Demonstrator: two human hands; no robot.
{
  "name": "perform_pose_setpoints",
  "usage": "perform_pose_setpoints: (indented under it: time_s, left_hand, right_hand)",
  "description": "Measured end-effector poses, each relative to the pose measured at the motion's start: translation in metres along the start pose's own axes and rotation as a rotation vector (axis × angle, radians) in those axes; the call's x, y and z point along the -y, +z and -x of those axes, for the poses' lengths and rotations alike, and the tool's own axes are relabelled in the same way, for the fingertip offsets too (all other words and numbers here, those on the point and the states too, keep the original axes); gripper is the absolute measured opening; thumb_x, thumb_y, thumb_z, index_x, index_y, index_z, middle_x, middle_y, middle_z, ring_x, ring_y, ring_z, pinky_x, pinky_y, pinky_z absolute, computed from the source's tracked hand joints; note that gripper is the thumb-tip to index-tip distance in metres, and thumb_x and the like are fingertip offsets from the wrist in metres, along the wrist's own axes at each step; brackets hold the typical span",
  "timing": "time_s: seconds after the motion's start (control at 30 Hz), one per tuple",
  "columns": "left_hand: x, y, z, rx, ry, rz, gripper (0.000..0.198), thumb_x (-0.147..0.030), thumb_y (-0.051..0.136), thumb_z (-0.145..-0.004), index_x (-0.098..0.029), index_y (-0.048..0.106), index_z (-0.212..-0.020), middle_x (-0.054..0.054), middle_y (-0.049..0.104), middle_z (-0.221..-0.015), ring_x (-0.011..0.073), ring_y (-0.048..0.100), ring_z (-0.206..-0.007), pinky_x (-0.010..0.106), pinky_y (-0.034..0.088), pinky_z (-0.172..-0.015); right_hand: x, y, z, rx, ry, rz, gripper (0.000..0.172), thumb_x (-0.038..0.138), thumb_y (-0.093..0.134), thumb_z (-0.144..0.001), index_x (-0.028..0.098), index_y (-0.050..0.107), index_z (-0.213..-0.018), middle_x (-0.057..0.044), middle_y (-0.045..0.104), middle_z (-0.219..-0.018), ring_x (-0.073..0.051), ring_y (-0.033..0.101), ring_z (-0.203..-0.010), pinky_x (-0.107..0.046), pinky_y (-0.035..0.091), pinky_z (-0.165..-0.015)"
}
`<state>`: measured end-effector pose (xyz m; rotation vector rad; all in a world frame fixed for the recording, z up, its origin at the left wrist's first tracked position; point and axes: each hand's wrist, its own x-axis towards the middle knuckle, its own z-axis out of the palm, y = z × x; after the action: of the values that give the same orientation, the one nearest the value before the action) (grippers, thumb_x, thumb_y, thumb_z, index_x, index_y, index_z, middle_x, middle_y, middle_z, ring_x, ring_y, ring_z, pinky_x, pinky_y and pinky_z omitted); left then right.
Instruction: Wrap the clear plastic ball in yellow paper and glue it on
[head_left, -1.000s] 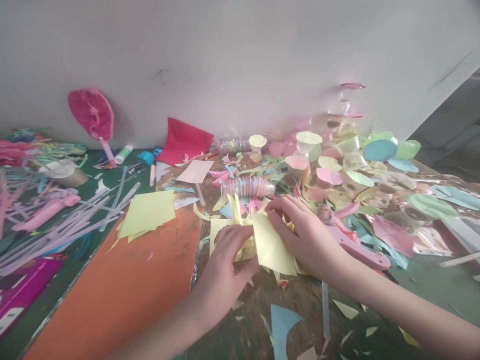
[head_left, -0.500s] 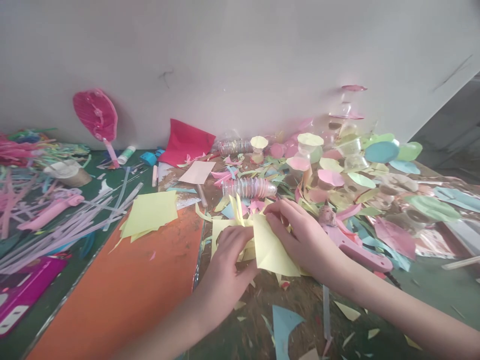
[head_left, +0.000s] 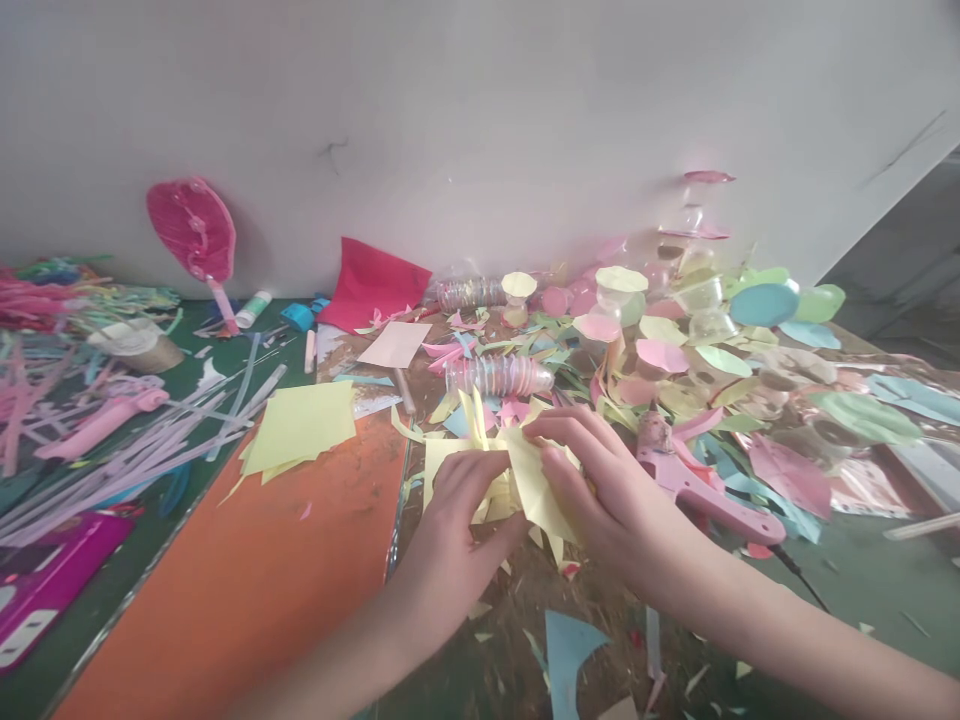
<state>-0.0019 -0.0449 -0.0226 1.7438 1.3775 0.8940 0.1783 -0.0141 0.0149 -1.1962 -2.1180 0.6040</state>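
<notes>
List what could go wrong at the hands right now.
1. The yellow paper is bent under the right hand; it might crease badly or tear.
2. The pink glue gun lies close beside the right forearm, so a sideways move might knock it. Can't tell if it's hot.
3. Loose yellow scraps nearby could get mixed in.
</notes>
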Motion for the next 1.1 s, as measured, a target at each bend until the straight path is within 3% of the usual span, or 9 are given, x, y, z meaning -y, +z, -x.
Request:
perform_pose_setpoints:
  time_s: [0.13, 0.27, 0.37, 0.53, 0.63, 0.8, 0.93, 1.1]
  left_hand:
    - [-0.003, -0.001, 0.0, -0.041, -0.012, 0.008, 0.034, -0.042, 0.056, -0.092, -0.036, 0.055, -0.125, 0.005, 0.052, -0.123, 0.0242, 0.054, -0.112, 0.024, 0.063, -0.061]
    - [-0.006, -0.006, -0.001, -0.021, -0.037, 0.047, 0.035, -0.046, 0.054, -0.092, -0.037, 0.054, -0.126, 0.004, 0.048, -0.125, 0.0221, 0.057, -0.107, 0.021, 0.062, -0.052]
    - [-0.008, -0.011, -0.002, -0.029, 0.017, -0.054, 0.034, -0.047, 0.055, -0.091, -0.031, 0.058, -0.121, 0.006, 0.051, -0.12, 0.0229, 0.056, -0.109, 0.023, 0.062, -0.057]
    - [-0.011, -0.018, -0.003, -0.053, 0.24, -0.342, 0.022, -0.039, 0.057, -0.091, -0.023, 0.062, -0.105, 0.005, 0.059, -0.098, 0.0223, 0.058, -0.098, 0.036, 0.058, -0.08]
    - [-0.009, -0.019, -0.004, -0.02, 0.349, -0.498, 0.018, -0.032, 0.059, -0.089, -0.019, 0.061, -0.101, 0.006, 0.06, -0.092, 0.0234, 0.057, -0.093, 0.037, 0.054, -0.078]
    - [-0.003, -0.016, -0.004, 0.102, 0.344, -0.653, 0.019, -0.032, 0.057, -0.091, -0.018, 0.06, -0.103, 0.007, 0.061, -0.093, 0.0251, 0.056, -0.092, 0.038, 0.051, -0.076]
    - [0.001, -0.014, -0.005, 0.097, 0.394, -0.657, 0.024, -0.037, 0.054, -0.094, -0.021, 0.057, -0.112, 0.006, 0.061, -0.097, 0.0244, 0.056, -0.095, 0.038, 0.05, -0.081]
    - [-0.001, -0.012, -0.006, 0.116, 0.353, -0.61, 0.015, -0.036, 0.056, -0.093, -0.022, 0.059, -0.097, 0.004, 0.059, -0.095, 0.0222, 0.058, -0.089, 0.035, 0.051, -0.074]
  right_hand:
    - [0.007, -0.006, 0.013, 0.046, 0.055, -0.141, 0.044, 0.046, 0.028, -0.102, 0.027, 0.049, -0.136, -0.009, 0.049, -0.144, -0.024, 0.042, -0.137, -0.046, 0.041, -0.11]
    - [0.006, -0.013, 0.029, 0.107, 0.279, -0.317, 0.053, 0.058, 0.026, -0.099, 0.036, 0.045, -0.143, -0.001, 0.044, -0.152, -0.025, 0.032, -0.144, -0.053, 0.033, -0.114]
    - [-0.002, -0.015, 0.043, 0.095, 0.367, -0.402, 0.05, 0.06, 0.028, -0.098, 0.042, 0.046, -0.142, 0.004, 0.046, -0.15, -0.024, 0.035, -0.142, -0.051, 0.033, -0.114]
    - [-0.018, -0.017, 0.055, 0.021, 0.404, -0.404, 0.053, 0.061, 0.024, -0.098, 0.041, 0.05, -0.139, 0.003, 0.048, -0.149, -0.026, 0.036, -0.141, -0.049, 0.035, -0.113]
    - [-0.023, -0.019, 0.056, -0.059, 0.434, -0.423, 0.048, 0.059, 0.032, -0.098, 0.038, 0.052, -0.136, 0.0, 0.049, -0.148, -0.027, 0.042, -0.138, -0.047, 0.036, -0.113]
    - [-0.028, -0.024, 0.055, -0.129, 0.432, -0.431, 0.044, 0.056, 0.033, -0.098, 0.037, 0.054, -0.133, -0.002, 0.052, -0.145, -0.026, 0.051, -0.131, -0.042, 0.044, -0.108]
    - [-0.027, -0.023, 0.055, -0.146, 0.412, -0.37, 0.042, 0.055, 0.033, -0.099, 0.037, 0.054, -0.131, -0.002, 0.056, -0.14, -0.026, 0.059, -0.122, -0.038, 0.053, -0.098]
    - [-0.024, -0.02, 0.056, -0.144, 0.393, -0.311, 0.041, 0.053, 0.032, -0.1, 0.035, 0.054, -0.129, -0.002, 0.055, -0.139, -0.024, 0.057, -0.123, -0.036, 0.051, -0.1]
